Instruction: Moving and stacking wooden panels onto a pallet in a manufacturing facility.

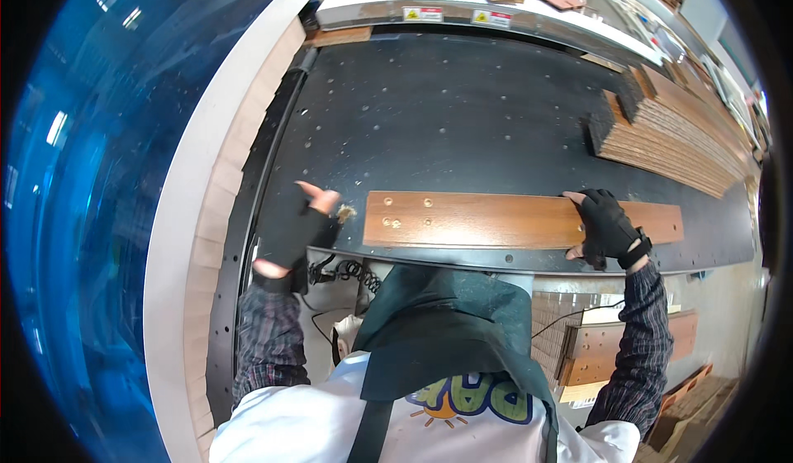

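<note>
Black and flat, the surface (462, 124) in front of you is dotted with small holes and bits of sawdust. Your right hand (607, 225) wears a dark glove with the fingertips cut off. It lies flat on top of a long brown wooden board (487, 219), with the fingers bent over the far edge of the board. Your left hand (297, 225) wears the same kind of glove. It rests on the black surface just beside the left end of the board, not touching it. Its fingers are loose and partly open, and it holds nothing.

The board lies flat near the front edge of the surface, running from left to right. It has a few small round holes near its left end. A little bit of sawdust (345, 212) sits between your left hand and the board.

Farther back on the right, a stack of wooden boards (669, 141) lies spread out like a fan. Below the surface on the right, more brown boards (615, 347) sit on a low pile. A pale wooden strip (227, 182) curves along the left side.
</note>
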Tool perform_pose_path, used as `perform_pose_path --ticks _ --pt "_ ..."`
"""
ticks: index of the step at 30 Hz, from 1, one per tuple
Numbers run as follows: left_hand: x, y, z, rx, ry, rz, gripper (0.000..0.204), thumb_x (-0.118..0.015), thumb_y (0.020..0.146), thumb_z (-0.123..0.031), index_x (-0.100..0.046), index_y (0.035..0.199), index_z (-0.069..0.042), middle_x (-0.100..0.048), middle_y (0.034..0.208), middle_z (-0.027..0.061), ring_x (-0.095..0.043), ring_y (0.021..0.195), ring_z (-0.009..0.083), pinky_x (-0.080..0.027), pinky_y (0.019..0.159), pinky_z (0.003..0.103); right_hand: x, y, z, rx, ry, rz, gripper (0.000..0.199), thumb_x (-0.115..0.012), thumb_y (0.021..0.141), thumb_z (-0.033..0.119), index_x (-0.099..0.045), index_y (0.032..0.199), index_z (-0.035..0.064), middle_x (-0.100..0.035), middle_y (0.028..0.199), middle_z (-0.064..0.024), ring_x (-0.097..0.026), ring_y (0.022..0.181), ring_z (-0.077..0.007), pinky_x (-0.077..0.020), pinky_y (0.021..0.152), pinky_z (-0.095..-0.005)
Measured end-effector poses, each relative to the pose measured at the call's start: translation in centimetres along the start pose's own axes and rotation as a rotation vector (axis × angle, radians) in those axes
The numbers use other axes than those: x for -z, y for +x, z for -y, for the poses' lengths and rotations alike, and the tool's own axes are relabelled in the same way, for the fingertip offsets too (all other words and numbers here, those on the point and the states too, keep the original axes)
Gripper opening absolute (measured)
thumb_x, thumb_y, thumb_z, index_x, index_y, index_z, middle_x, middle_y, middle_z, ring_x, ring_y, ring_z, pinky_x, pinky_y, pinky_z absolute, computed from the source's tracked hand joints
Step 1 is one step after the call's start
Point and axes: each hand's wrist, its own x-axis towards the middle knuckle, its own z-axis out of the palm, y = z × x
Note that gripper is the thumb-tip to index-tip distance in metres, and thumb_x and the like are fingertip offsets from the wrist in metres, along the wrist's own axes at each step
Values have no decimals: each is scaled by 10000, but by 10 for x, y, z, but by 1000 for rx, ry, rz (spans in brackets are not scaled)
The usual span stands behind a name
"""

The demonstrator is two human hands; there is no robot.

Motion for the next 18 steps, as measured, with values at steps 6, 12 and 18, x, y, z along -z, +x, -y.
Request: perform_pose_path --ticks 6,12,18 --pt "66 -71 44 467 -24 360 362 -643 955 -376 -680 1036 -25 -707 813 89 -645 623 111 -475 544 242 -3 11 -11 46 7 -22 1108 -959 388 370 -518 1359 71 -606 1104 -151 -566 1032 -360 -449 946 -440" --pt "-5 -128 219 554 417 301 758 -694 852 -539 -542 1338 23 -715 1014 222 -694 972 347 -530 865 395 3 28 -16 31 43 -6 1108 -964 389 281 -507 1378 81 -599 1233 -153 -554 1114 -372 -442 980 -443" --pt "-66 -101 284 522 516 215 683 -612 907 -499 -502 1386 -25 -675 1168 244 -634 1117 411 -496 950 464 -2 4 11 -32 80 -320 1002 -925 520 183 -486 1414 79 -545 1353 -172 -508 1248 -388 -409 1067 -446"
